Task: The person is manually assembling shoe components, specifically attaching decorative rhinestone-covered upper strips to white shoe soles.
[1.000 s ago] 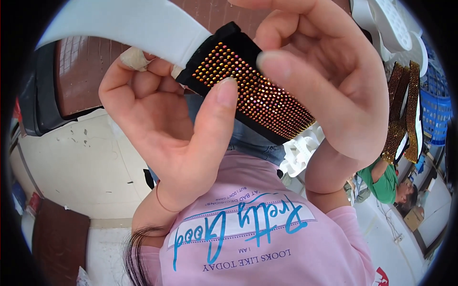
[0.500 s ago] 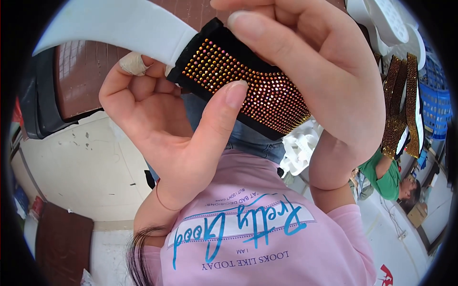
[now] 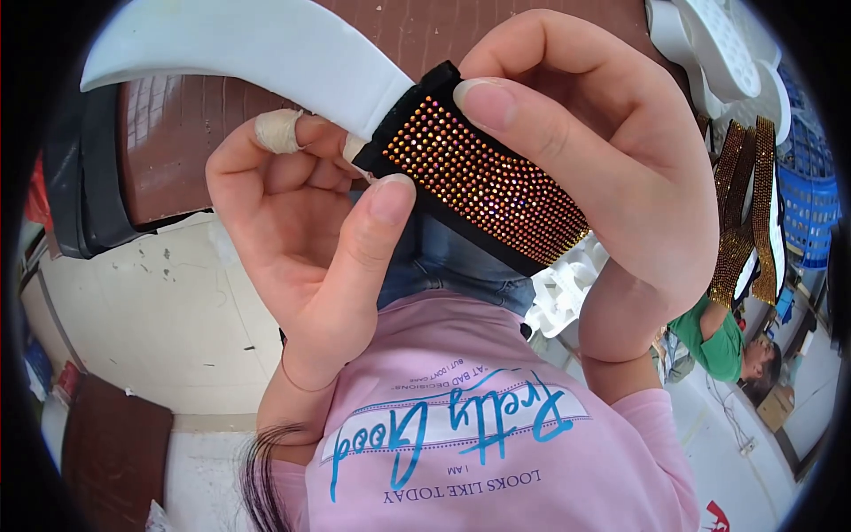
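Observation:
A black strap [image 3: 496, 182] covered with rows of orange-gold rhinestones slants across the upper middle. Out of its upper left end comes a smooth white curved band [image 3: 257, 49]. My left hand [image 3: 297, 244], with a beige wrap [image 3: 279, 130] round one finger, pinches the strap's lower left corner, thumb on its front edge and fingers behind. On the strap's upper edge lies the thumb of my right hand [image 3: 612, 155]; its fingers curl behind, partly hidden. The strap's right end passes under my right hand.
A brown table [image 3: 390, 22] lies beyond my hands, black curved parts [image 3: 102, 177] at its left. White slipper soles [image 3: 722, 53] and more rhinestone straps [image 3: 734, 213] are at the right, near a blue basket [image 3: 808, 213]. A person in green [image 3: 714, 337] is farther off.
The strap and white band have shifted right and slightly down in the picture. My left thumb has slid from the strap's middle to its lower left edge. My right fingertips have also moved down.

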Available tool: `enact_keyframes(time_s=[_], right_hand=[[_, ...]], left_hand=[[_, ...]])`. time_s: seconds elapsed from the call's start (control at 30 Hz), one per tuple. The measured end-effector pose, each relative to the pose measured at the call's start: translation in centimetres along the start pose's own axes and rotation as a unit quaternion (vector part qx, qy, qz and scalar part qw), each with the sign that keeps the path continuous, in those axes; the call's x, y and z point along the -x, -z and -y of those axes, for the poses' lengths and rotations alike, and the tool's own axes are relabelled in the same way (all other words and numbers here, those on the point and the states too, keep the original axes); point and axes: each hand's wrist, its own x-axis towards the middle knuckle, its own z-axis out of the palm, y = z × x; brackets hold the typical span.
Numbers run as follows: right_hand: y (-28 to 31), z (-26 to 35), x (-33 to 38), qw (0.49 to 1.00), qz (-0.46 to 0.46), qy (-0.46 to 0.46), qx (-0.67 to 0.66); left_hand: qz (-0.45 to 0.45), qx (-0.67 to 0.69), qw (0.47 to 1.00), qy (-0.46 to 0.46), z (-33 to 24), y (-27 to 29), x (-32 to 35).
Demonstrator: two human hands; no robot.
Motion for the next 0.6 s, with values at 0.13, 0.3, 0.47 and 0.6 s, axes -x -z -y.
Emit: enact_keyframes(time_s=[0.13, 0.3, 0.47, 0.6], right_hand=[[0.2, 0.9, 0.2, 0.995, -0.005, -0.034, 0.098], [-0.1, 0.9, 0.3, 0.994, -0.020, -0.046, 0.094], [-0.8, -0.4, 0.4, 0.995, -0.099, 0.033, 0.004], [-1.5, -0.2, -0.1, 0.988, -0.136, 0.031, -0.062]], left_hand=[[-0.005, -0.026, 1.000, -0.003, -0.1, 0.0, 0.1], [-0.017, -0.058, 0.998, -0.003, -0.2, -0.2, 0.2], [0.168, -0.517, 0.778, -0.315, -3.6, 3.2, -1.6], [0.238, -0.555, 0.736, -0.307, -5.7, 3.1, -4.0]])
